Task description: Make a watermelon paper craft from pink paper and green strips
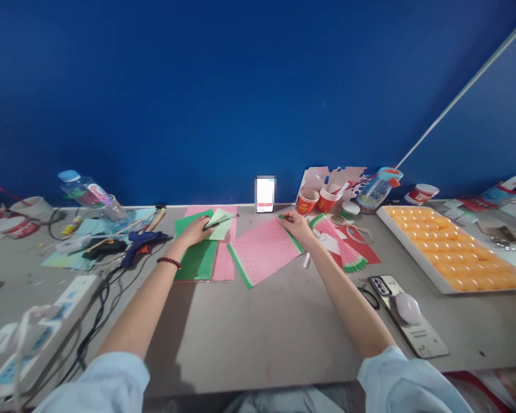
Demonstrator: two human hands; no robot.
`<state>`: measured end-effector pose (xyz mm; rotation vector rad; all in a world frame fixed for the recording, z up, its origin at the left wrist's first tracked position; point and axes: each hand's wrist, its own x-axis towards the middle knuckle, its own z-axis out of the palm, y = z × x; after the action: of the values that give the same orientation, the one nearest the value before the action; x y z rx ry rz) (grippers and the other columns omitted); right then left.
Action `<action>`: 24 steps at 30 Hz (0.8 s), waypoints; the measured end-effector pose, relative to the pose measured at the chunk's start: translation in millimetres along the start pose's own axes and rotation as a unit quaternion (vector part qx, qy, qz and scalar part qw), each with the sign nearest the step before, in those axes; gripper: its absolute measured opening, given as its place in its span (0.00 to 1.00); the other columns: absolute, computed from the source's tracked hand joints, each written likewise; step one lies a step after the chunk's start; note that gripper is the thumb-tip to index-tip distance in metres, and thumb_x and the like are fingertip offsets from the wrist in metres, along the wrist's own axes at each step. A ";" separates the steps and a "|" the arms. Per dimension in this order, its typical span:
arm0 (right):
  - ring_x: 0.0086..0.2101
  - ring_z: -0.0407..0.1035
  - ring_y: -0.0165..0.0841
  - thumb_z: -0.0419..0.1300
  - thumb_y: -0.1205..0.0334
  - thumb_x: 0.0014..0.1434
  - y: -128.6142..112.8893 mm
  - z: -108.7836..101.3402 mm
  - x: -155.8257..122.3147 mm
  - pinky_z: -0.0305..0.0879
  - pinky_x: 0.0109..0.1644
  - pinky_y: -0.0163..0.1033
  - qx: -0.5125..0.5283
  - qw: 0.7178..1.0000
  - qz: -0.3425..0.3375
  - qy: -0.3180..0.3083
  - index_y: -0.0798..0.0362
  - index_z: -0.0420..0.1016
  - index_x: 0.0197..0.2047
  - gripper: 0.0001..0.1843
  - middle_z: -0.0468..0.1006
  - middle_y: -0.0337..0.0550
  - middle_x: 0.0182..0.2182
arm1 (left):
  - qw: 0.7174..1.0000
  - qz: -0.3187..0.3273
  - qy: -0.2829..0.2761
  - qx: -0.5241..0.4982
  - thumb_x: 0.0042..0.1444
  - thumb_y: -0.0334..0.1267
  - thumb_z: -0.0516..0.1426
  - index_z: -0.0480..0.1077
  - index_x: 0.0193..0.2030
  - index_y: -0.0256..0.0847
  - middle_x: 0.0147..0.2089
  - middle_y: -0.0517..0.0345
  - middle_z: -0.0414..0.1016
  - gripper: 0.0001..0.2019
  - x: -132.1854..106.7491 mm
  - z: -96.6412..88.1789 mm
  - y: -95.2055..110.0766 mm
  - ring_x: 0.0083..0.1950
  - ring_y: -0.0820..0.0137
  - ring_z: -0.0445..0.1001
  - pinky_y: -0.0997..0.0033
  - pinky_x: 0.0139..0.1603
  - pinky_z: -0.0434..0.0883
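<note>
My left hand (196, 230) rests on a stack of green and pink paper sheets (200, 258), its fingers closed around a dark pair of scissors (217, 221) lying over a pale green sheet (221, 225). My right hand (298, 223) pinches the far corner of a pink sheet with black dots and a green edge (262, 252), which lies flat on the grey table (258, 327). A folded pink fan with a green rim (346, 249) lies just right of that hand.
A blue glue gun (141, 244), cables and a power strip (47, 327) crowd the left. Red paper cups (316, 201) and a water bottle (376, 189) stand at the back. A tray of orange balls (456, 249) sits right; a phone (406, 312) lies near my right forearm.
</note>
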<state>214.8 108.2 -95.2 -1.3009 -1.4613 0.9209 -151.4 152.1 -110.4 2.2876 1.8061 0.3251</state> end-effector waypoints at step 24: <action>0.31 0.64 0.31 0.63 0.52 0.47 -3.7 -11.9 -0.1 0.59 0.37 0.38 0.062 0.998 0.006 0.003 0.52 0.70 0.32 0.13 0.71 0.37 0.28 | 0.973 0.102 0.205 -0.030 0.60 0.40 0.49 0.77 0.40 0.42 0.48 0.50 0.79 0.15 2.2 -9.9 48.3 0.54 0.60 0.72 0.61 0.57 0.63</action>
<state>225.2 106.9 -88.5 -1.2213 -1.3708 0.9997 -109.0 143.4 -86.4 2.5075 1.6928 0.9331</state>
